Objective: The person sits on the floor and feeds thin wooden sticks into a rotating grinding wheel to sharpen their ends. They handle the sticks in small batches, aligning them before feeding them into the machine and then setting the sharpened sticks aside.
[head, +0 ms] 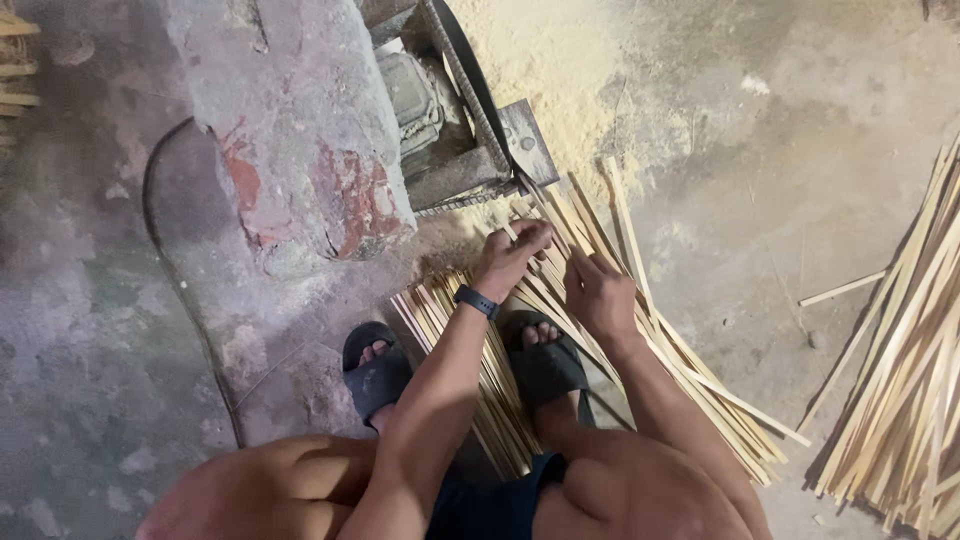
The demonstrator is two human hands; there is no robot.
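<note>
Head view: hands [555,270] gripping bamboo strips [600,330]

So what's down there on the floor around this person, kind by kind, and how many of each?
Heaps of pale wood strips: 2, one under the hands, one at the right edge
Loose single strip: 1
Black sandals: 2
Dark wristband: 1, on the left hand
Grey machine: 1
Total: 7
The right hand also rests on the strips.
</note>
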